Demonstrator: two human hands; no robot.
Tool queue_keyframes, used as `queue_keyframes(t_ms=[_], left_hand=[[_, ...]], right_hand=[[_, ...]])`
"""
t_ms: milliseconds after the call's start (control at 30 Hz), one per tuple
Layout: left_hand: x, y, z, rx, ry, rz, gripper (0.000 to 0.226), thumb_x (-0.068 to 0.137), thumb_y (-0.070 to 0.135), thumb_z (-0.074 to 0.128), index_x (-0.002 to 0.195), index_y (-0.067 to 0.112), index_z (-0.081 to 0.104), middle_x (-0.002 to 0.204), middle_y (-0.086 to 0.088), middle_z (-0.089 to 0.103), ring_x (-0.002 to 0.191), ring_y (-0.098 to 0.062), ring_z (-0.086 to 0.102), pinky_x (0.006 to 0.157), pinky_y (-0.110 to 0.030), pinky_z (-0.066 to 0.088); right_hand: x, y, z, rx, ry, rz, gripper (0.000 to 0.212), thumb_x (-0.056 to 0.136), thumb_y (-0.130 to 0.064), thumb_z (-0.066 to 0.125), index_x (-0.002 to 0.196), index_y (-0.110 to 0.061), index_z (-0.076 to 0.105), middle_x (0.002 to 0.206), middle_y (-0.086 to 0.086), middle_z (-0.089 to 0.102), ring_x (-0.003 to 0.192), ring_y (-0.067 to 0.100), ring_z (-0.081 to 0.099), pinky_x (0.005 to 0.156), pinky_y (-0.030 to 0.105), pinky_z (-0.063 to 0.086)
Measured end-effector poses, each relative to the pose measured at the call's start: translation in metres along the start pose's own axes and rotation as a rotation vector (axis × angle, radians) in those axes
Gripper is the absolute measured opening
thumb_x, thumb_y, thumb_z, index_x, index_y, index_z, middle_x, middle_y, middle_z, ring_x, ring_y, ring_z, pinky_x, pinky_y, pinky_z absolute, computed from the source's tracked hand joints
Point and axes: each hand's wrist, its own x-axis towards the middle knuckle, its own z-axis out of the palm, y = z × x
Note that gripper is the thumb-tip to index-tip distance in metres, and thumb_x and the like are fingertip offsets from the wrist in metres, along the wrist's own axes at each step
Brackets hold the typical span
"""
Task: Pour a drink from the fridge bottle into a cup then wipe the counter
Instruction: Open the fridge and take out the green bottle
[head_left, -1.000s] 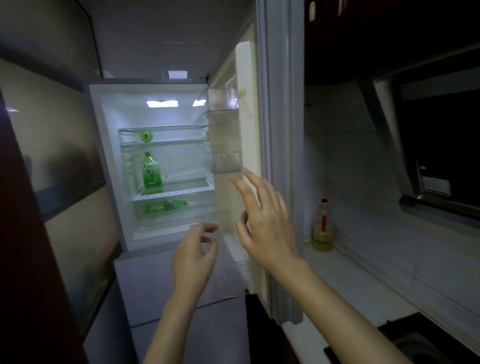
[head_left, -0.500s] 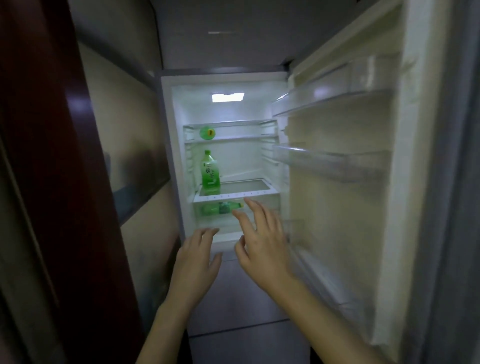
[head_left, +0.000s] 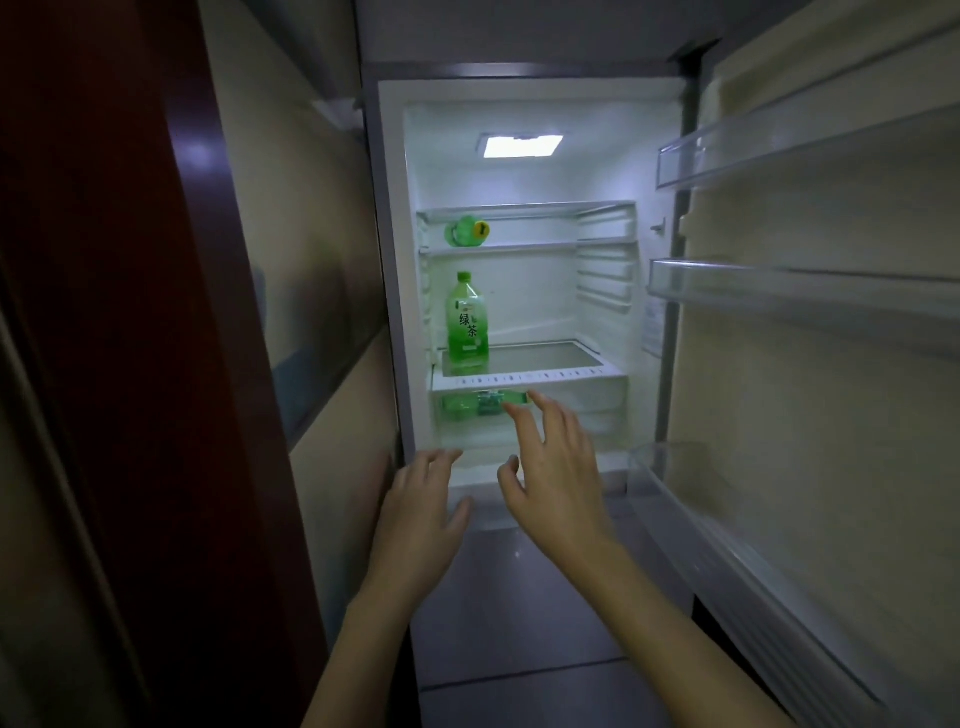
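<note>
The fridge (head_left: 395, 260) stands open and lit in front of me. An upright green tea bottle (head_left: 466, 319) stands on the left of the glass middle shelf. A second green bottle (head_left: 467, 231) lies on its side on the shelf above, cap toward me. A third green bottle (head_left: 475, 405) lies in the clear drawer below. My right hand (head_left: 558, 467) is raised with fingers spread, its fingertips in front of the drawer and the lying bottle, holding nothing. My left hand (head_left: 423, 512) hovers lower, near the fridge's bottom front edge, fingers apart and empty.
The open fridge door (head_left: 831, 415) swings out on the right with clear door shelves (head_left: 779, 280). A dark red door or panel (head_left: 130, 364) fills the left side, with a beige wall (head_left: 322, 312) beside the fridge. The closed lower fridge compartment (head_left: 519, 597) is below my hands.
My view has moved closer to the fridge interior and away from the counter. Both hands have advanced toward the lower drawer, the right now reaching in front of the lying bottle.
</note>
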Motion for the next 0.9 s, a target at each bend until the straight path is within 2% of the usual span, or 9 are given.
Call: queue_keyframes(t_ms=[200, 467, 667, 800, 900], left_hand=[[0.042, -0.015, 0.035, -0.018, 0.062, -0.006, 0.047, 0.091, 0.019, 0.061, 0.136, 0.023, 0.049, 0.130, 0.007, 0.049, 0.118, -0.008, 0.046, 0.095, -0.018, 0.033], [0.142, -0.056, 0.073, 0.044, 0.055, -0.006, 0.046, 0.092, 0.018, 0.060, 0.136, 0.018, 0.050, 0.130, 0.000, 0.051, 0.118, -0.017, 0.050, 0.101, -0.029, 0.040], [0.231, -0.075, 0.105, 0.050, 0.102, -0.010, 0.046, 0.092, 0.019, 0.058, 0.137, 0.020, 0.048, 0.127, 0.003, 0.049, 0.115, -0.016, 0.050, 0.093, -0.029, 0.045], [0.283, -0.089, 0.130, 0.007, 0.141, -0.060, 0.045, 0.094, 0.025, 0.057, 0.138, 0.020, 0.046, 0.132, 0.001, 0.049, 0.120, -0.016, 0.049, 0.091, -0.030, 0.044], [0.322, -0.098, 0.147, -0.035, 0.150, -0.138, 0.048, 0.095, 0.028, 0.057, 0.139, 0.016, 0.043, 0.133, -0.003, 0.047, 0.120, -0.019, 0.049, 0.092, -0.032, 0.045]], right_hand=[[0.052, 0.020, 0.054, 0.011, -0.009, 0.044, 0.058, 0.081, -0.021, 0.052, 0.137, -0.019, 0.042, 0.149, 0.007, 0.034, 0.132, 0.024, 0.035, 0.103, 0.036, 0.034], [0.165, 0.084, 0.122, -0.001, 0.022, 0.086, 0.055, 0.083, -0.021, 0.056, 0.137, -0.015, 0.042, 0.146, 0.009, 0.035, 0.129, 0.027, 0.036, 0.104, 0.040, 0.035], [0.232, 0.119, 0.173, 0.036, -0.039, 0.082, 0.059, 0.084, -0.020, 0.053, 0.141, -0.015, 0.037, 0.144, 0.009, 0.036, 0.129, 0.025, 0.037, 0.106, 0.038, 0.036], [0.265, 0.144, 0.203, 0.088, -0.047, 0.118, 0.058, 0.086, -0.018, 0.052, 0.141, -0.015, 0.034, 0.136, 0.006, 0.041, 0.119, 0.021, 0.044, 0.096, 0.036, 0.045], [0.280, 0.160, 0.226, 0.133, -0.080, 0.129, 0.058, 0.087, -0.017, 0.052, 0.141, -0.015, 0.033, 0.133, 0.005, 0.042, 0.117, 0.020, 0.045, 0.093, 0.033, 0.045]])
